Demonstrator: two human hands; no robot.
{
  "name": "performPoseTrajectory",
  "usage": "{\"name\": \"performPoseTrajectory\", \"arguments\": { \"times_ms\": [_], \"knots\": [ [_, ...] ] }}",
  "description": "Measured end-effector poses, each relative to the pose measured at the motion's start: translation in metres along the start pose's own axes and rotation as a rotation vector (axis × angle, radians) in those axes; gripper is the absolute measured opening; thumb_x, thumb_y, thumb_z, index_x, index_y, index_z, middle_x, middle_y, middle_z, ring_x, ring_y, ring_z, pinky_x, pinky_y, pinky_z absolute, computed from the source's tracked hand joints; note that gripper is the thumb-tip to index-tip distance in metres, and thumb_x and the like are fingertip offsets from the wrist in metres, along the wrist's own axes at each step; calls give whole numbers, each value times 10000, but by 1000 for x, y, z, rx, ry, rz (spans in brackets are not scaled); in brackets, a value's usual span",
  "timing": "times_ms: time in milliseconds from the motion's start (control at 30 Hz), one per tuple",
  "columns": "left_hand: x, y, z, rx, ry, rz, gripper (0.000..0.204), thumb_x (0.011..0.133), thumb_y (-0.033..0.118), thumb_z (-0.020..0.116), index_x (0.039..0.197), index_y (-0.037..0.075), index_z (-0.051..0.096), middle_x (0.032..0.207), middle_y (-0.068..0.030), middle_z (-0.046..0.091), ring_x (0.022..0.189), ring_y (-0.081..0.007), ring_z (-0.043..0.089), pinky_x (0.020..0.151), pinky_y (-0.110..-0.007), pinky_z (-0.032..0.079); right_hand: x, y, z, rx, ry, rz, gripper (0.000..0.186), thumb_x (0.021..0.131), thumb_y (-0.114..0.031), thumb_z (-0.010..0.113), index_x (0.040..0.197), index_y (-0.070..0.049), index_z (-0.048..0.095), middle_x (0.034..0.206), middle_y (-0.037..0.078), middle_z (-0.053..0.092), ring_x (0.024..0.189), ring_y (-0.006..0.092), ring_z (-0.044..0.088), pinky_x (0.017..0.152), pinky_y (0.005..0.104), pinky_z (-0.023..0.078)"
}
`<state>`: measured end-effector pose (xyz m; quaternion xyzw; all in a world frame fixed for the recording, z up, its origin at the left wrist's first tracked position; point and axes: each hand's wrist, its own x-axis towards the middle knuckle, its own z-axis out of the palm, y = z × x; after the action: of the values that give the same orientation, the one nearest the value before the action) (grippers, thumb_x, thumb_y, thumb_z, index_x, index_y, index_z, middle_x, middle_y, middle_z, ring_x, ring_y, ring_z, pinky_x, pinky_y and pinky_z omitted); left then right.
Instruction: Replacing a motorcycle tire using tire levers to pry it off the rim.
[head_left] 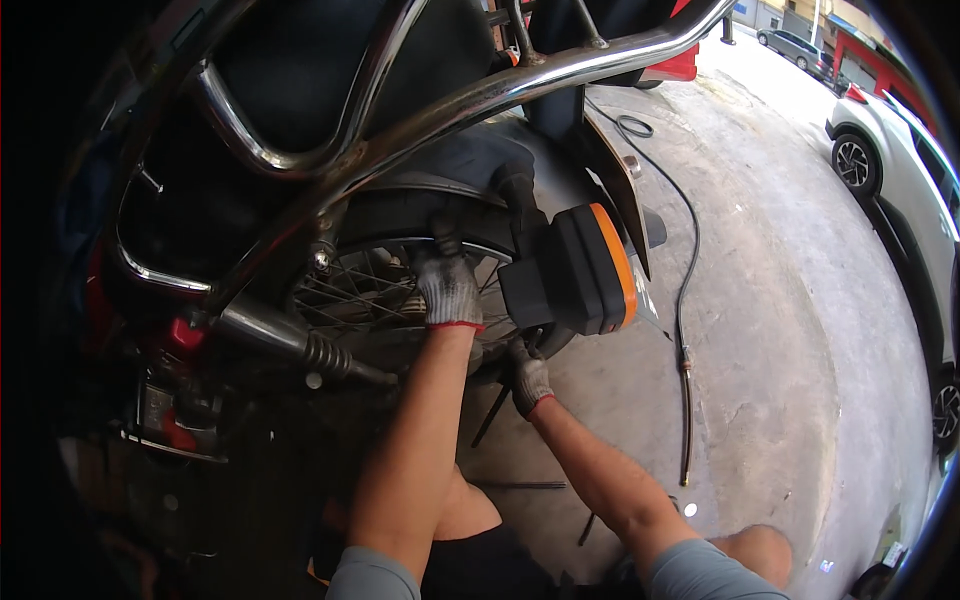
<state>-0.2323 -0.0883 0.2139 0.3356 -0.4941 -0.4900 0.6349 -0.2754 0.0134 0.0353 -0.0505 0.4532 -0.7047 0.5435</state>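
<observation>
A spoked motorcycle wheel stands before me with its black tyre [400, 218] around a metal rim. My left hand [448, 282], in a grey-white knit glove with darkened fingertips and a red cuff, reaches across the spokes [350, 290]. Its fingers press over the rim onto the tyre's upper part; their undersides are hidden. Lower and to the right, my right hand [531, 380], gloved alike, is closed at the wheel's near edge around a thin dark bar, seemingly a tyre lever [488, 418]. The bar slants down toward the floor.
An orange-edged black lamp [590, 270] juts out right of the wheel. Chrome rails [440, 125] cross above; a shock absorber [285, 338] is at left. Another dark rod [525, 485] lies on the floor. A hose [690, 260] runs along the concrete, and a white car [900, 170] stands at right.
</observation>
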Motion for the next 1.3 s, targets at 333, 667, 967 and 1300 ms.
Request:
{"name": "performPoseTrajectory", "arguments": {
  "times_ms": [333, 667, 967, 1300],
  "knots": [
    [52, -82, -45, -32, -130, 191, 441, 736, 182, 729, 1079, -34, 557, 979, -170, 647, 865, -286, 643, 722, -376, 522, 67, 25, -12, -300, -80, -680, 183, 887, -156, 551, 1012, -26, 586, 839, 108, 625, 723, 213, 608, 643, 342, 465],
    [2, -11, -24, -282, -125, -176, 425, 997, 374, 314, 1286, 105, 471, 1197, -73, 556, 1108, -211, 515, 972, -355, 386, 41, 11, 18, 161, -40, -391, 179, 899, -244, 609, 904, -66, 617, 672, -24, 539, 578, 91, 482, 523, 253, 367],
    [0, 4, -44, -104, -82, -199, 403, 995, 345, 349, 1277, 94, 493, 1184, -53, 575, 1052, -193, 560, 914, -337, 435, 35, 18, 39, 444, -41, -53, 252, 949, -221, 524, 1119, -43, 580, 1010, 91, 636, 926, 181, 607, 825, 305, 461],
    [27, -13, -58, -792, -466, -226, 331, 927, 312, 422, 1142, 88, 538, 1074, -99, 571, 988, -237, 552, 883, -353, 421, 15, -20, 34, 349, -128, 35, 331, 966, -244, 354, 1207, -91, 523, 1113, 82, 619, 1037, 233, 579, 885, 339, 454]
  ]
}}
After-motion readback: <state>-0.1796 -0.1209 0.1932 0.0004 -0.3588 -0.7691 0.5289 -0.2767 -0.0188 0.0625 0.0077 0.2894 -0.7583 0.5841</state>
